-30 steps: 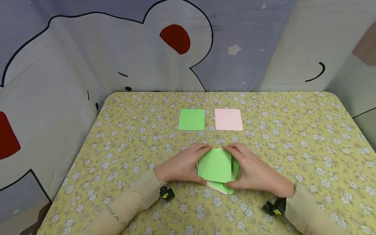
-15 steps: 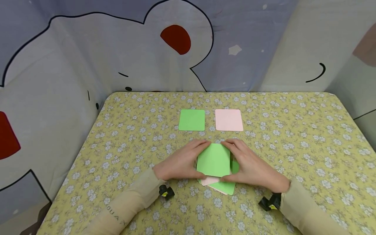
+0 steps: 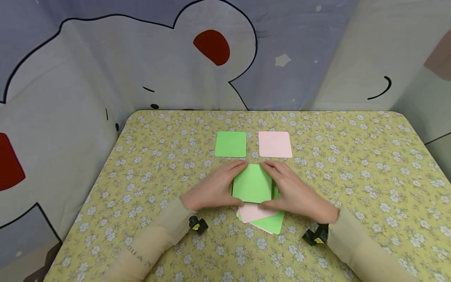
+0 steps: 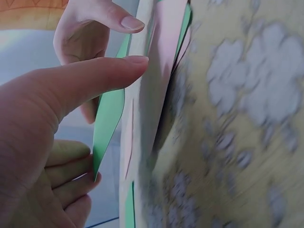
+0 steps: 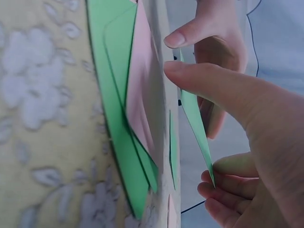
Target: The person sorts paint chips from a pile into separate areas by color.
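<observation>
Both hands hold one square green card (image 3: 252, 183) just above the table. My left hand (image 3: 214, 188) grips its left side, thumb at the near corner and fingers at the far one. My right hand (image 3: 297, 192) does the same on the right. In the left wrist view the green card (image 4: 108, 116) is tilted and apart from the tabletop; the right wrist view shows the card (image 5: 195, 121) between thumb and fingers. Below it lies a loose pile of cards, a pink card (image 3: 256, 212) on top and a green card (image 3: 274, 224) sticking out underneath. The pile's far part is hidden.
Farther back, a green card (image 3: 230, 144) and a pink card (image 3: 275, 144) lie flat side by side with a gap between them. A yellow flowered cloth (image 3: 169, 156) covers the table. A printed curtain (image 3: 158, 58) hangs behind it and at the sides.
Both hands have moved the green card away from the body and slightly left, off the pile. More of the pink card beneath now shows. The two back cards stay put.
</observation>
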Motion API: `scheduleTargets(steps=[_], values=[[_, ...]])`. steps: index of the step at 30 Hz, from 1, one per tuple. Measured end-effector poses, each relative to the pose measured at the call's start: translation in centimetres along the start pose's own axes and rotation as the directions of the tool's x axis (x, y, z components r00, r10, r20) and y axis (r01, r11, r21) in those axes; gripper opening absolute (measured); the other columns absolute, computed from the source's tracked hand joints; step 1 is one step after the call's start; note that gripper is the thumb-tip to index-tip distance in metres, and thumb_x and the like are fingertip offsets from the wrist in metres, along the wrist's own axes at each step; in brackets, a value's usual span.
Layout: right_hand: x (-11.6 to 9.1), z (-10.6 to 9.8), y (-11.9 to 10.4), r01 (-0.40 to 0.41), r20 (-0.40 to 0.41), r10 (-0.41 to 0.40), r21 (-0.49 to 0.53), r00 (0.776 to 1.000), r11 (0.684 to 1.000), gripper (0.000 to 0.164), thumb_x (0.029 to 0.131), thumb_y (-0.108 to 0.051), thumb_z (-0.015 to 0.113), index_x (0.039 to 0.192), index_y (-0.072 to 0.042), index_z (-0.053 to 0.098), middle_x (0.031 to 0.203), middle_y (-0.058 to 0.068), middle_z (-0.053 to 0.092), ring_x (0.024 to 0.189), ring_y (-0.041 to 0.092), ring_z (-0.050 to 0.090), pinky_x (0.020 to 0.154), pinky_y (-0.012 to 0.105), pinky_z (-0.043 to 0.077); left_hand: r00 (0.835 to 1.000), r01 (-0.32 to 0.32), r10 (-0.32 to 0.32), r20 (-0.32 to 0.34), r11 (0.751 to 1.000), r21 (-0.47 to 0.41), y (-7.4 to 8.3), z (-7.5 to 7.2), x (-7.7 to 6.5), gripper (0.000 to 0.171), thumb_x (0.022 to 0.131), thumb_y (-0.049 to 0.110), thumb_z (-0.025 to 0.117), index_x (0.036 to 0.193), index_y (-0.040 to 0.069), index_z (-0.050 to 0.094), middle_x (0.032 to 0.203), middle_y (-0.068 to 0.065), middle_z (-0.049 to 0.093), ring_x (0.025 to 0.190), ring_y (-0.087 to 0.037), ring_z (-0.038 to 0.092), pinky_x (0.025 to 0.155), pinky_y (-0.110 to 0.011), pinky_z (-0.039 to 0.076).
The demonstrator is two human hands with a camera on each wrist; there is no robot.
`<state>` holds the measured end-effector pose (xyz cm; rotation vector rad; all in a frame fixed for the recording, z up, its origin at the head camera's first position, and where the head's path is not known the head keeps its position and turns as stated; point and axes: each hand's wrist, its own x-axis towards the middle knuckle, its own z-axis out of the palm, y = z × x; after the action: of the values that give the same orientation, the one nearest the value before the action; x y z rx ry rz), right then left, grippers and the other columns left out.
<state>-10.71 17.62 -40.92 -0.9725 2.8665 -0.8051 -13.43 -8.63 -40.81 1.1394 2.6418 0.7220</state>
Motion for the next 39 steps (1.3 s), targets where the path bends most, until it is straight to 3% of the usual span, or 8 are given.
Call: scheduleTargets(steps=[8, 18, 25, 31, 39], values=[[1.7, -0.4, 0.2, -0.002, -0.004, 0.002, 0.003, 1.000, 1.000, 0.112, 0.071, -0.043, 0.094, 0.154, 0.007, 0.036, 0.156, 0.021, 0.038, 0.141, 0.034, 0.038, 0.113, 0.051, 0.038, 0.999, 0.035, -0.035, -0.020, 0.999, 0.002, -1.0, -1.2, 0.5, 0.111, 0.075, 0.037, 0.093, 0.160, 0.004, 0.030, 0.163, -0.010, 0.031, 0.149, -0.024, 0.029, 0.120, -0.034, 0.026], [4.2, -0.8, 0.9, 0.002, 0.000, -0.002, 0.013, 1.000, 1.000, 0.112, 0.070, -0.042, 0.095, 0.154, 0.006, 0.038, 0.155, 0.020, 0.040, 0.141, 0.035, 0.039, 0.113, 0.051, 0.039, 0.997, 0.080, -0.080, -0.022, 0.997, -0.001, -2.5, -2.4, 1.3, 0.111, 0.075, 0.037, 0.093, 0.160, 0.004, 0.030, 0.163, -0.009, 0.030, 0.149, -0.025, 0.028, 0.120, -0.035, 0.027], [6.4, -1.5, 1.4, 0.022, 0.001, -0.022, 0.024, 1.000, 0.999, 0.109, 0.073, -0.040, 0.093, 0.154, 0.006, 0.036, 0.156, 0.021, 0.038, 0.142, 0.036, 0.036, 0.115, 0.051, 0.035, 0.995, 0.096, -0.096, -0.029, 0.995, -0.005, -3.3, -4.1, 2.2, 0.111, 0.076, 0.034, 0.093, 0.160, 0.003, 0.028, 0.164, -0.012, 0.029, 0.148, -0.027, 0.029, 0.119, -0.037, 0.029], [8.4, -2.1, 1.5, -0.006, 0.008, 0.005, 0.041, 1.000, 0.999, 0.110, 0.073, -0.039, 0.094, 0.156, 0.004, 0.035, 0.157, 0.019, 0.038, 0.143, 0.036, 0.036, 0.115, 0.052, 0.035, 0.991, 0.129, -0.128, -0.025, 0.992, 0.006, -4.1, -5.7, 3.2, 0.113, 0.075, 0.032, 0.094, 0.161, 0.003, 0.026, 0.164, -0.012, 0.028, 0.146, -0.029, 0.033, 0.118, -0.041, 0.032], [10.6, -2.4, 1.7, -0.039, 0.008, 0.039, 0.039, 0.999, 0.998, 0.110, 0.076, -0.036, 0.092, 0.158, 0.001, 0.030, 0.161, 0.017, 0.031, 0.146, 0.035, 0.029, 0.116, 0.051, 0.033, 0.992, 0.123, -0.123, -0.039, 0.992, 0.003, -5.4, -7.5, 4.4, 0.111, 0.075, 0.027, 0.094, 0.160, 0.001, 0.027, 0.164, -0.015, 0.028, 0.145, -0.030, 0.034, 0.117, -0.042, 0.034]])
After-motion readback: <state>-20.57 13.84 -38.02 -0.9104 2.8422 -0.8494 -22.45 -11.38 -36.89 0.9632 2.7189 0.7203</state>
